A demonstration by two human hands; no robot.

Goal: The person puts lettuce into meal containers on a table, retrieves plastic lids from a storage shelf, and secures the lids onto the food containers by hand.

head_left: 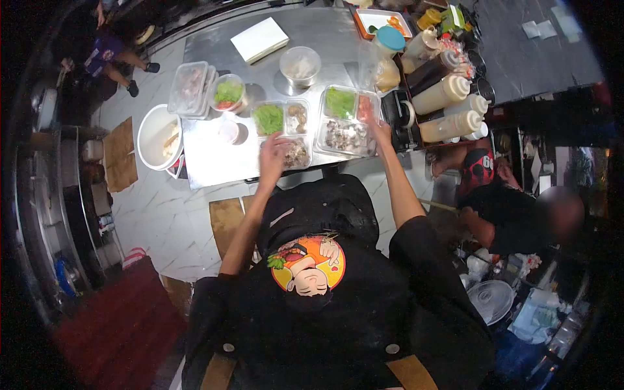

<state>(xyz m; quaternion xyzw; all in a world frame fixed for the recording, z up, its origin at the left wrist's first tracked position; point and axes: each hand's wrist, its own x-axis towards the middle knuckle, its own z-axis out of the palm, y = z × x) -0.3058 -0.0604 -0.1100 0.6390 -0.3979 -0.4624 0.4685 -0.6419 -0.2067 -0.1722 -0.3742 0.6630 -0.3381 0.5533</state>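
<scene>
Two clear compartment containers lie side by side at the near edge of the steel table. My left hand (275,151) is at the lower left of the left container (261,138), fingers stretched over its large compartment of chopped, meat-like food (297,155). That container also holds green lettuce (268,119) and round brownish pieces (297,119). My right hand (379,130) is at the right edge of the right container (320,138), by its red diced pieces (365,106); its fingers are too small and blurred to read. Lettuce (340,102) and chopped food (348,137) fill its other compartments.
Behind the containers stand a round tub (300,65) and a white stack (259,40). To the left are a lettuce tub (228,95), a small cup (229,129), lidded boxes (188,90) and a white bucket (151,140). Squeeze bottles (442,95) crowd the right. A person (520,218) is at right.
</scene>
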